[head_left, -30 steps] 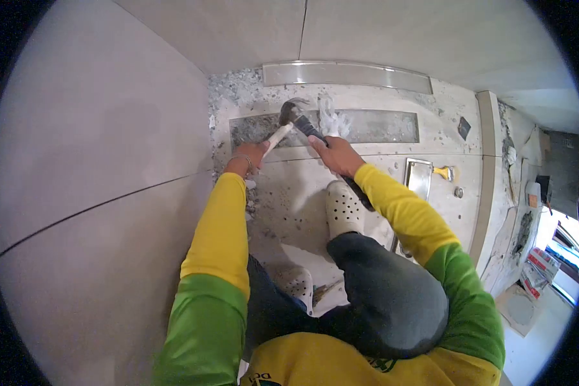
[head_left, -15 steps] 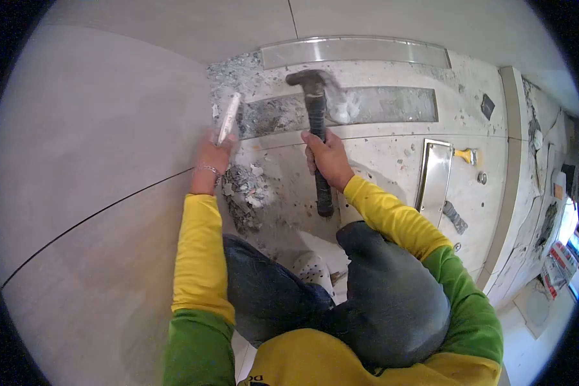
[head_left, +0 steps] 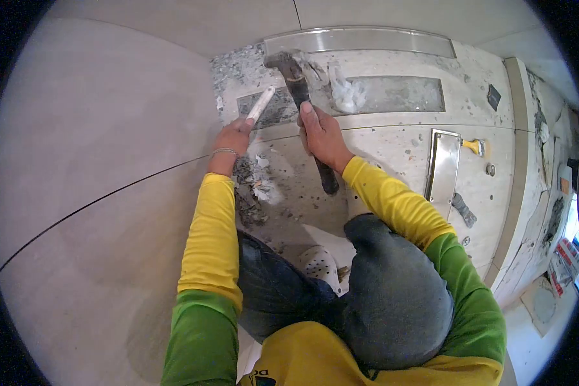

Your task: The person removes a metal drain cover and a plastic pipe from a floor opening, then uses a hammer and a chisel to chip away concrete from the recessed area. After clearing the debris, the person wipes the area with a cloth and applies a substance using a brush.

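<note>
My left hand (head_left: pixel 233 139) is closed around a pale, dusty chisel (head_left: pixel 262 103), which slants up to the right over a rubble-filled recess (head_left: pixel 246 106) in the floor. My right hand (head_left: pixel 325 138) grips the dark wrapped handle of a hammer (head_left: pixel 294 80). The hammer's head is raised just above and to the right of the chisel's upper end, apart from it. Below my left hand lies a heap of broken chips (head_left: pixel 249 193). Right of the hammer, clear plastic (head_left: pixel 346 93) lies crumpled beside the recess.
A long metal strip (head_left: pixel 367 42) runs along the back wall. To the right are a metal drain cover (head_left: pixel 445 168), a yellow-handled brush (head_left: pixel 475 147), a grey rag-like item (head_left: pixel 464 211) and a dark square piece (head_left: pixel 493 96). A large wall panel (head_left: pixel 96 141) stands close on the left.
My left hand and the chisel have shifted right and slightly up, the chisel tilting more to the right. The hammer has moved up and left, its head now leaning left.
</note>
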`<action>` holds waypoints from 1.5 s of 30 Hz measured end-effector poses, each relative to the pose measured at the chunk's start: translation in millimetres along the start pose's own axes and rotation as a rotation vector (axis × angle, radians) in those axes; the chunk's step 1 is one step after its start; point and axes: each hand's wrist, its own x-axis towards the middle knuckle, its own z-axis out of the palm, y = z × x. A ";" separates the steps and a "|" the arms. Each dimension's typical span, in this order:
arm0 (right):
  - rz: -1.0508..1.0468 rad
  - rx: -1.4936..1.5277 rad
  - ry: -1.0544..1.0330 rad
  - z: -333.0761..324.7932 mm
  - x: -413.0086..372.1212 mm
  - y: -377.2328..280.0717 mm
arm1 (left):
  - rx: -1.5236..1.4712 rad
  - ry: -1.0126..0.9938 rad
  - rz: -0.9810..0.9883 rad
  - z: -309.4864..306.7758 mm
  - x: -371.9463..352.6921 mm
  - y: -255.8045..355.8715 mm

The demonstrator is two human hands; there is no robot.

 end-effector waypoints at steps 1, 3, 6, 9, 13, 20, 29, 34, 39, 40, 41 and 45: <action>-0.039 0.034 0.001 0.9 -0.2 -8.8 | 0.002 -0.002 0.000 3.5 3.4 -3.8; -0.074 0.069 0.003 6.5 1.4 -9.6 | 0.050 -0.009 -0.027 9.7 9.0 -6.9; -0.177 -0.057 0.125 20.2 11.1 20.4 | 0.067 0.007 -0.017 11.3 9.8 -9.3; 0.003 -0.327 0.040 27.2 16.0 61.0 | 0.391 -0.228 -0.010 -2.3 -7.2 14.3; 0.120 -0.175 0.029 16.0 -20.6 66.3 | 0.187 -0.074 0.073 19.3 -18.5 8.2; 0.090 0.144 0.107 21.0 -7.1 55.2 | 0.010 0.004 0.014 44.7 -12.2 -0.2; 0.177 0.294 0.093 22.2 -15.1 71.5 | -0.051 0.060 0.096 60.3 -6.0 -32.1; 0.249 0.005 0.062 36.4 -5.1 76.4 | -0.008 0.002 0.108 62.3 -5.0 -37.2; 0.294 0.108 0.036 29.5 -7.7 70.1 | -0.063 0.037 0.045 50.0 -13.3 -12.5; 0.246 0.149 0.049 25.5 -11.1 65.1 | -0.069 0.038 0.041 45.7 -19.7 -1.9; 0.242 0.144 0.043 24.5 -11.4 62.9 | -0.030 0.045 0.045 41.4 -25.7 10.8; 0.124 0.328 0.132 17.3 -11.7 43.2 | 0.025 0.041 -0.014 52.1 -23.5 17.1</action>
